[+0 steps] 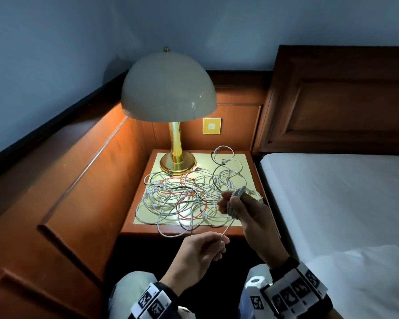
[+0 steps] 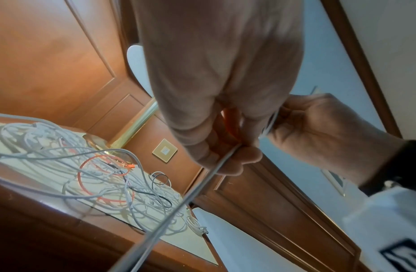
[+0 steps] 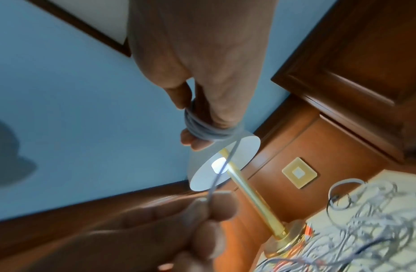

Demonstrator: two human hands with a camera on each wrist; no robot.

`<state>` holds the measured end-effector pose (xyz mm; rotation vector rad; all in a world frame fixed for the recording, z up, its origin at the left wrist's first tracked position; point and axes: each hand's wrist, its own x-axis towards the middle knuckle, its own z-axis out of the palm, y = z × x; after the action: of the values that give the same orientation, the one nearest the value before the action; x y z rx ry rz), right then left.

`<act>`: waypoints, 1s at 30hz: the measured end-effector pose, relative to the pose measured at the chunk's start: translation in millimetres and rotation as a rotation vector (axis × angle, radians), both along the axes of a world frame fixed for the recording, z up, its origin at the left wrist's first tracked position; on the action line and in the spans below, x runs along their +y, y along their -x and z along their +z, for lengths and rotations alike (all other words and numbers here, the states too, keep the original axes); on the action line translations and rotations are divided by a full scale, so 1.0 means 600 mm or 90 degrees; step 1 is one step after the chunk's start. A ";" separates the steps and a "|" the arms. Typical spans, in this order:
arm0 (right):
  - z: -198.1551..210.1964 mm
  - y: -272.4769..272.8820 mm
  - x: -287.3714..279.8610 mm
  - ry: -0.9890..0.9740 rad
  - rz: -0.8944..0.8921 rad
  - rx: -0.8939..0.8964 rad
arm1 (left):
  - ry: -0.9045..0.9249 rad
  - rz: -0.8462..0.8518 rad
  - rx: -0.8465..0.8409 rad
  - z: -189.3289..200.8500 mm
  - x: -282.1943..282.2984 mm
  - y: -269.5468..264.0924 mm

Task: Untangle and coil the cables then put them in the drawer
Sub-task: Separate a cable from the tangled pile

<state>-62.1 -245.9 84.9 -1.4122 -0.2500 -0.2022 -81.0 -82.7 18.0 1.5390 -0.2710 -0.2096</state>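
Observation:
A tangle of white, orange and black cables (image 1: 187, 194) (image 2: 104, 176) covers the nightstand top (image 1: 251, 162). My right hand (image 1: 242, 208) (image 3: 202, 117) is raised over the nightstand's front right corner, and a white cable coil (image 1: 234, 203) (image 3: 202, 130) is wrapped round its fingers. From the coil a white strand (image 1: 226, 230) (image 3: 222, 173) runs down to my left hand (image 1: 203, 252) (image 2: 225, 147), which pinches it between thumb and fingers in front of the nightstand. No drawer shows in any view.
A lit lamp (image 1: 168, 88) with a cream dome shade and brass base (image 1: 177, 161) stands at the nightstand's back left. A bed with a white sheet (image 1: 336, 203) lies on the right, under a wooden headboard (image 1: 343, 100). Wood panelling (image 1: 78, 180) runs along the left.

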 end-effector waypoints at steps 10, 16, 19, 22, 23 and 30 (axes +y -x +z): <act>-0.056 -0.034 -0.040 0.561 0.007 -0.036 | -0.276 0.047 -0.352 0.029 0.033 -0.013; -0.049 -0.002 -0.027 0.172 0.331 0.290 | -0.261 0.035 -0.405 0.058 0.054 -0.039; -0.045 0.010 -0.019 0.036 0.421 0.345 | -0.238 0.020 -0.368 0.062 0.058 -0.043; -0.040 0.015 -0.014 -0.056 0.463 0.368 | -0.204 0.023 -0.292 0.052 0.057 -0.041; -0.040 0.016 -0.012 -0.082 0.463 0.373 | -0.164 0.020 -0.234 0.049 0.054 -0.040; -0.039 0.016 -0.008 -0.224 0.452 0.401 | 0.241 -0.063 0.112 0.043 0.038 -0.012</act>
<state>-71.4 -250.7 61.4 -0.9079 -0.1661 0.7419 -73.9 -60.2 44.1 1.1266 -0.2313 -0.3494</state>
